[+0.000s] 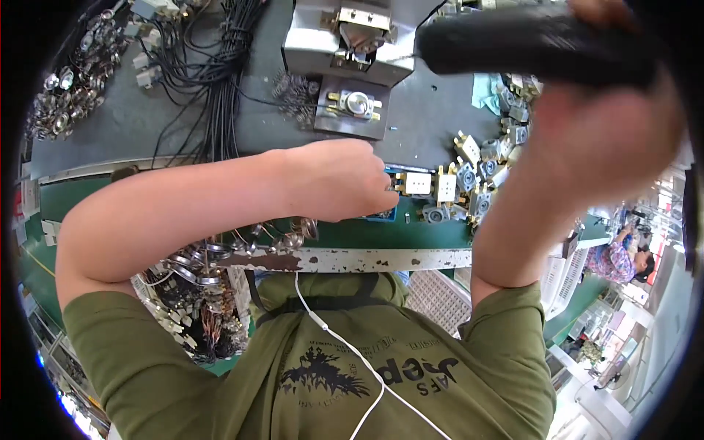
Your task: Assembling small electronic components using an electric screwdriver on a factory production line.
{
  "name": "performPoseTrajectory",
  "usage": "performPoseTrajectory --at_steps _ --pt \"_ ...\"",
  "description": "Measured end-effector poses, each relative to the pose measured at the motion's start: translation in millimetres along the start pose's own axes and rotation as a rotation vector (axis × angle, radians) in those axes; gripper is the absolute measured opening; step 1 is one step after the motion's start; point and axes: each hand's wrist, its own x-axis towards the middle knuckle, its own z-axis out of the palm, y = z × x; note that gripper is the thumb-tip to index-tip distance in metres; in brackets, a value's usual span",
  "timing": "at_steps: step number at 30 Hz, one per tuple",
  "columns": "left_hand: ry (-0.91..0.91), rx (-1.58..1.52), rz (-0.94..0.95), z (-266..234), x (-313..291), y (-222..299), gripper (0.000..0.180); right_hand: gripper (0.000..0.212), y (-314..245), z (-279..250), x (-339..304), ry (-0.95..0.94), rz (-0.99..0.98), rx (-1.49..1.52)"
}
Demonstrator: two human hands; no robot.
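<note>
Many connectors crowd left fingers, grip unclear; right fingers clutch a black tool.

I count two hands, one left hand and one right hand, and one black tool. On my feed there is one counter, one steel plate, one blue tray, one pale green cloth and one bundle of black cables. I make out three white-faced components; the grey components and shiny metal rings overlap too much to number. I also get two white crates, one white cord and one co-worker
</note>
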Motion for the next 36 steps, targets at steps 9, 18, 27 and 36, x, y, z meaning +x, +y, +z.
performPoseTrajectory --at_steps 9,18,27,36 --pt "0.018 -0.286 -0.250 -51 -23 2 0.017 0.018 26 64 2 0.009 -0.009 -0.044" --pt "0.173 -0.333 -0.251 -44 -47 6 0.013 0.025 18 93 -4 0.083 0.105 0.100" --pt "0.465 -0.081 -0.470 -72 -54 1 0.007 0.022 51 83 15 -0.052 -0.137 0.184" --pt "0.451 0.189 -0.527 -42 -53 -17 0.011 0.056 27 40 -5 -0.216 0.125 0.114"
